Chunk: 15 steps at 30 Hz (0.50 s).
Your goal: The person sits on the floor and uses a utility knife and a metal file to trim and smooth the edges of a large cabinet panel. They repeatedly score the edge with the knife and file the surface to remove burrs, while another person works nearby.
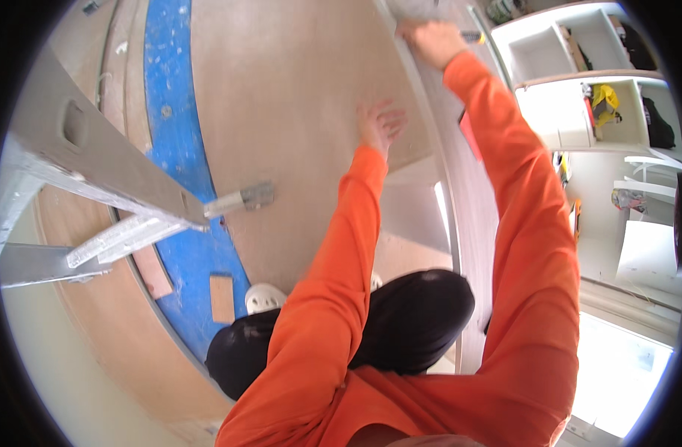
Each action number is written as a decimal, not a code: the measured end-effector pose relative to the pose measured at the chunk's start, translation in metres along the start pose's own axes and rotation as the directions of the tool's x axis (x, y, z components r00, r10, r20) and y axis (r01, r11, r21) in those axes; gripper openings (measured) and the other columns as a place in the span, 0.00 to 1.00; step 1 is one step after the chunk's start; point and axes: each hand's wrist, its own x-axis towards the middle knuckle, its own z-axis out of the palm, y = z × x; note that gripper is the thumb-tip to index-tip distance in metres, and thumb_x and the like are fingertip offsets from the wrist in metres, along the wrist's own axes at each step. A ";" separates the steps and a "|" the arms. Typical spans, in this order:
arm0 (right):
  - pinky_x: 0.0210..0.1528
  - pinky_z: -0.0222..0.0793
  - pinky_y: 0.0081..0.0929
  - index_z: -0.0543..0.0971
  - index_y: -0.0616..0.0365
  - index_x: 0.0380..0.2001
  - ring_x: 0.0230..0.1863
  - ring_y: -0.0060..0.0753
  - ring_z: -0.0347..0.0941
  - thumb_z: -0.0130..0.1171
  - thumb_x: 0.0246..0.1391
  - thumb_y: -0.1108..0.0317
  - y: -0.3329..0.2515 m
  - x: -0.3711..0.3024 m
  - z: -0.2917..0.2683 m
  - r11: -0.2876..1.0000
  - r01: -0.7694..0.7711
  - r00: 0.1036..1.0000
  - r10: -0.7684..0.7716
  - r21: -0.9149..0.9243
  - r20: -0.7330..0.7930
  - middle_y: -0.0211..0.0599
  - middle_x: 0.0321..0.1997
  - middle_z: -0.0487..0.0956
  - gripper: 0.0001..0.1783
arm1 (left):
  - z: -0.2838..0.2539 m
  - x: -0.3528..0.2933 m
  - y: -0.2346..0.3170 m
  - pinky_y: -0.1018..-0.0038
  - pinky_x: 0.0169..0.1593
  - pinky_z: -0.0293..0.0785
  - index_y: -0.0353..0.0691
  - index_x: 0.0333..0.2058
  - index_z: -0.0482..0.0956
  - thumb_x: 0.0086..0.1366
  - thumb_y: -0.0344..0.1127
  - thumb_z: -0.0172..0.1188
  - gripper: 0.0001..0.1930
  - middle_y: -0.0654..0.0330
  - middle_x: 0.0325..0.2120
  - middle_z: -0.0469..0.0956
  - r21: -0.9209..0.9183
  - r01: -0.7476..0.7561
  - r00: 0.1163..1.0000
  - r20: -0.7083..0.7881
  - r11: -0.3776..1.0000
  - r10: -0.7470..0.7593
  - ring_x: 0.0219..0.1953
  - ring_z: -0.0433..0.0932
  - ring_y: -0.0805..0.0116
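Note:
My left hand [382, 127] is stretched out over the broad light-brown board surface, its fingers apart and a little blurred, with nothing in it. Farther off and to the right, my right hand [434, 43] is closed at the far end of a long, narrow grey wood-grain panel [471, 246]. What its curled fingers hold, if anything, is hidden. Just right of that hand shows a yellow-and-black handle-like piece [473, 36]; I cannot tell whether the hand grips it. A flat red piece [470, 135] lies partly behind my right sleeve.
A metal stepladder [95, 164] stands at the left, one foot near a blue strip [173, 112] on the floor. A small wooden block [222, 299] lies beside my white shoe [264, 298]. White open shelving [587, 78] with bags runs along the right.

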 end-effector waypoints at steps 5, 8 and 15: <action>0.36 0.78 0.39 0.80 0.47 0.41 0.36 0.40 0.82 0.56 0.56 0.70 -0.016 -0.040 -0.010 0.998 0.060 0.997 -0.058 0.024 -0.049 0.25 0.39 0.82 0.10 | -0.005 0.006 0.011 0.59 0.58 0.65 0.39 0.62 0.69 0.66 0.78 0.25 0.49 0.42 0.55 0.74 -0.021 -0.050 0.996 0.077 0.999 0.051 0.54 0.74 0.49; 0.35 0.78 0.36 0.81 0.48 0.41 0.35 0.38 0.81 0.56 0.55 0.72 -0.026 -0.067 -0.015 0.996 0.082 0.993 -0.078 0.043 -0.093 0.24 0.40 0.82 0.11 | 0.002 0.007 0.018 0.59 0.57 0.66 0.37 0.63 0.67 0.65 0.78 0.23 0.51 0.42 0.56 0.74 0.003 -0.060 0.992 0.116 0.998 0.059 0.55 0.74 0.49; 0.33 0.77 0.33 0.82 0.48 0.40 0.32 0.36 0.81 0.57 0.52 0.74 -0.045 -0.124 -0.025 0.991 0.109 0.988 -0.100 0.071 -0.122 0.23 0.40 0.81 0.12 | 0.026 0.017 0.036 0.60 0.56 0.69 0.37 0.65 0.63 0.65 0.78 0.33 0.49 0.45 0.55 0.73 0.166 -0.040 0.966 0.258 0.985 -0.004 0.57 0.73 0.53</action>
